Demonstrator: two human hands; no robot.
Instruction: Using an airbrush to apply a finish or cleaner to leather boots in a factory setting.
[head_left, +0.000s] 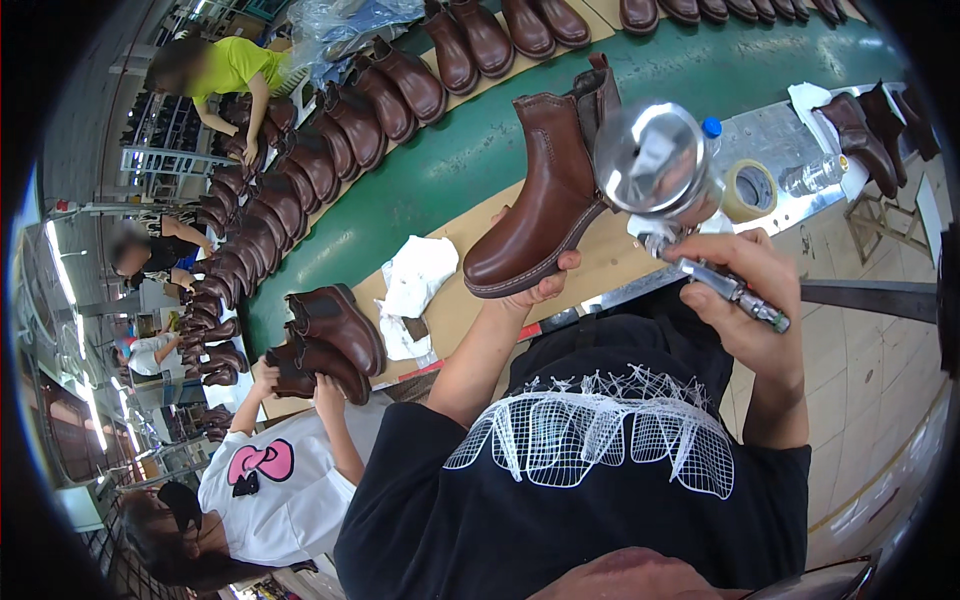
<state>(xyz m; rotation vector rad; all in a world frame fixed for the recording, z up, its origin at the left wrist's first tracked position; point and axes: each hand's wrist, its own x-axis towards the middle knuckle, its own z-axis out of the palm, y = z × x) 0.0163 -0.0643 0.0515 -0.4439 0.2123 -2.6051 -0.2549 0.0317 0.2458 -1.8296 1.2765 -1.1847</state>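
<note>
A brown leather Chelsea boot (545, 190) is in my left hand (545, 288), its toe pointing lower left and its shaft upward. My fingers and thumb wrap round it at the sole from beneath. Close beside the shaft and heel, my right hand (745, 290) grips a metal spray gun (735, 285) by its handle. A shiny round metal cup (650, 160) sits on the gun and hides part of the boot's back edge. Whether any spray is coming out cannot be seen.
Brown boots (385, 105) line the far side of a green work surface (480, 155). White cloths (418, 275), a tape roll (750, 190) and a clear plastic bottle (815, 175) lie nearby. At left, a co-worker in white handles boots (335, 330). More boots (865, 140) stand at right.
</note>
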